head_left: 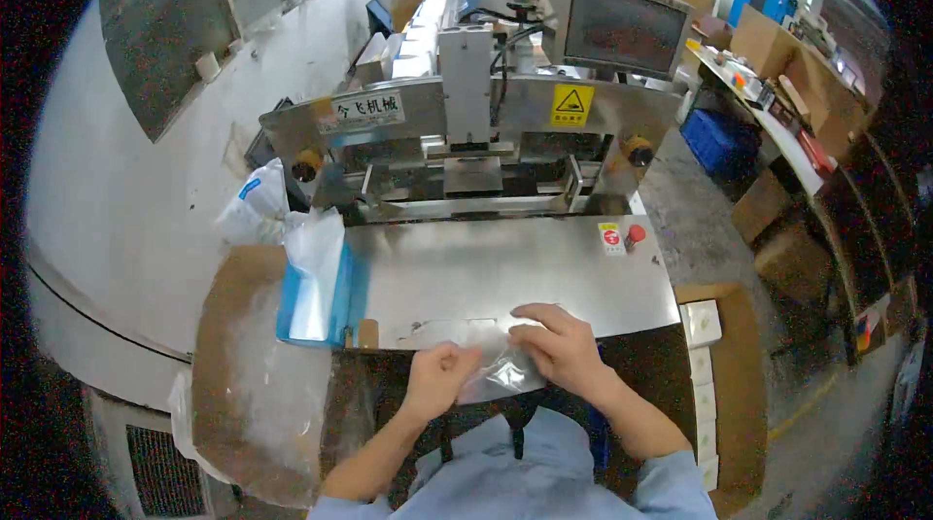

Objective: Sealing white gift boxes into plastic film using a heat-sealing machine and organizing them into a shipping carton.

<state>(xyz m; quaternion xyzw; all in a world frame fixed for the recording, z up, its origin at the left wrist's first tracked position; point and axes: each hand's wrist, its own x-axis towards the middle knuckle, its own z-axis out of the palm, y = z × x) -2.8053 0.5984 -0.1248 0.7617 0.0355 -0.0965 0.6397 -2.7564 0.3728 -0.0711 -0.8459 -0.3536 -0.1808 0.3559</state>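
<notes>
A clear plastic bag (507, 373) lies between my hands at the front edge of the metal worktop (515, 267), its lower part hanging over that edge and catching the light. On its left side, my left hand (442, 380) is closed with curled fingers on the film. My right hand (566, 350) grips the bag's right side near the top, index finger stretched over the worktop. Whether anything is inside the bag, I cannot tell. Left of my hands stands a blue box (292, 308) with a white plastic bag (316, 253) spilling over its top.
Behind the worktop rises a steel machine frame (389, 126) with a monitor (624, 29) above it. A red push button (635, 235) sits at the worktop's right. Cardboard cartons flank me: the left one (216, 311) plastic-lined, the right one (746, 394) holding several white boxes (702, 324).
</notes>
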